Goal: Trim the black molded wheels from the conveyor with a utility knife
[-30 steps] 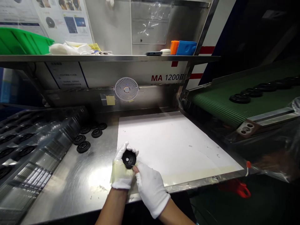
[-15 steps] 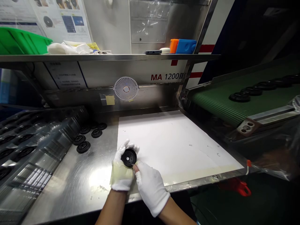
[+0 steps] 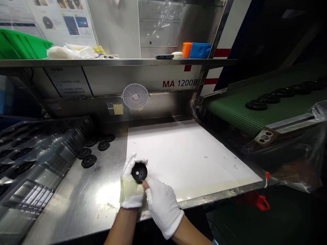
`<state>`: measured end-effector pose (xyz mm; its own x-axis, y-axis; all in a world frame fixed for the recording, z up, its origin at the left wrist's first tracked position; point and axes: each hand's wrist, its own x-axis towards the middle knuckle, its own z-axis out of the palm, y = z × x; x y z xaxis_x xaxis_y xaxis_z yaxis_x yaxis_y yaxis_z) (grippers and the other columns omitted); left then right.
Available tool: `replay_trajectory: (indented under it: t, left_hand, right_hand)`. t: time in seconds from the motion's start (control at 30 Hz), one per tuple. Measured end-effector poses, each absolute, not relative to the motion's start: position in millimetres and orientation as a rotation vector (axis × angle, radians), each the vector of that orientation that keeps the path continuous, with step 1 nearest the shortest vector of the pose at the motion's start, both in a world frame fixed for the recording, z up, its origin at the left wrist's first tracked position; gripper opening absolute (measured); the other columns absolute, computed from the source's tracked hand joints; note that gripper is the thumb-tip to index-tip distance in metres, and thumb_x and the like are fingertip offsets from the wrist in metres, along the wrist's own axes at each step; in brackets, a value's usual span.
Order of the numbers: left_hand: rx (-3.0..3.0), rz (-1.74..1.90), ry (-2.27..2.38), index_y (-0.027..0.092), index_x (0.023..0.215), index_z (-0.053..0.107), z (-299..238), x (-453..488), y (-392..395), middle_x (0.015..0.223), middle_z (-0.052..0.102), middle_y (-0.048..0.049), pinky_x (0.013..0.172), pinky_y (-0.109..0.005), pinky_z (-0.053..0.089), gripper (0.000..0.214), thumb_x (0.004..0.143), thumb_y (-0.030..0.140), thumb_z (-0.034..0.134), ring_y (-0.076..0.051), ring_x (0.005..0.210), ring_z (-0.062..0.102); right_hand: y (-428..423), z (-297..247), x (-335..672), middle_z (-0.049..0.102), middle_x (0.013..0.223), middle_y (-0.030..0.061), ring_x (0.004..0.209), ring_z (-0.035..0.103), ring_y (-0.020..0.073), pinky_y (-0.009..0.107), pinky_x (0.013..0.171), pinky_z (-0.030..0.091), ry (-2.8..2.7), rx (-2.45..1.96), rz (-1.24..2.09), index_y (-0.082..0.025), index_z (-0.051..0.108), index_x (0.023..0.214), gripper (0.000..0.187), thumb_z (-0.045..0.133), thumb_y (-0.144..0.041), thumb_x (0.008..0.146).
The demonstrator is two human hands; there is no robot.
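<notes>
My left hand, in a white glove with a pale yellow cover round the palm and wrist, is closed round a black wheel-shaped part. The part's dished face with a light centre hole is turned up toward me. Against its lower edge rests my right hand, gloved in white, with a bare thumb tip showing and the fingers curled. Whatever sits in that pinch, if anything, is too small to make out. Several similar black ribbed wheels lie on the metal bench to the left.
White paper covers the bench's right part. Stacked clear trays with black wheels stand at left. A green conveyor carries more wheels at right. A small fan sits below a metal shelf. Red-handled tool hangs off the edge.
The whole view has shifted slightly, so the scene sits a little further left. Both hands stay at the black wheel, which is tilted slightly differently.
</notes>
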<state>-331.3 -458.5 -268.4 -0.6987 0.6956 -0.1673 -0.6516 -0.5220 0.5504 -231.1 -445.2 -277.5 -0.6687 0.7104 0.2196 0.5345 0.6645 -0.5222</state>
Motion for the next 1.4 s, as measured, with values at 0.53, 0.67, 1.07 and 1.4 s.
replay_trajectory:
  t: [0.53,0.67,1.07,1.4]
  left_hand:
    - [0.120,2.148,0.779,0.013,0.093,0.062,-263,-330,-460,0.077,0.059,-0.0049,0.080,-0.038,0.049,0.020,0.074,0.016,0.058,-0.017,0.078,0.058]
    - [0.055,2.023,0.770,0.009,0.095,0.062,-258,-333,-465,0.076,0.060,-0.0087,0.077,-0.046,0.049,0.025,0.075,0.019,0.052,-0.022,0.075,0.059]
    - [0.169,2.372,0.864,0.016,0.093,0.063,-257,-321,-467,0.078,0.061,-0.0032,0.093,-0.043,0.043,0.020,0.074,0.020,0.059,-0.018,0.081,0.059]
    - [-0.141,2.155,0.582,0.011,0.081,0.068,-226,-324,-472,0.079,0.065,-0.0103,0.090,-0.050,0.044,0.024,0.079,0.026,0.050,-0.024,0.085,0.062]
  right_hand:
    - [-449,-282,-229,0.061,0.073,-0.0008,0.062,0.056,0.0160,0.027,0.055,0.027,-2.466,-0.954,0.583,-0.023,0.053,0.081,0.023,0.034,-0.026,0.092]
    - [-438,-281,-223,0.061,0.072,-0.0010,0.063,0.055,0.0160,0.027,0.056,0.027,-2.449,-0.946,0.622,-0.023,0.052,0.081,0.022,0.033,-0.026,0.092]
    - [-439,-260,-211,0.059,0.066,-0.0028,0.061,0.055,0.0124,0.022,0.053,0.032,-2.490,-0.838,1.070,-0.022,0.053,0.071,0.027,0.037,-0.033,0.089]
    - [-355,-295,-110,0.055,0.124,0.0064,0.112,0.051,0.0249,0.041,0.096,0.035,-2.464,-1.356,0.754,-0.024,0.048,0.125,0.052,0.037,-0.017,0.075]
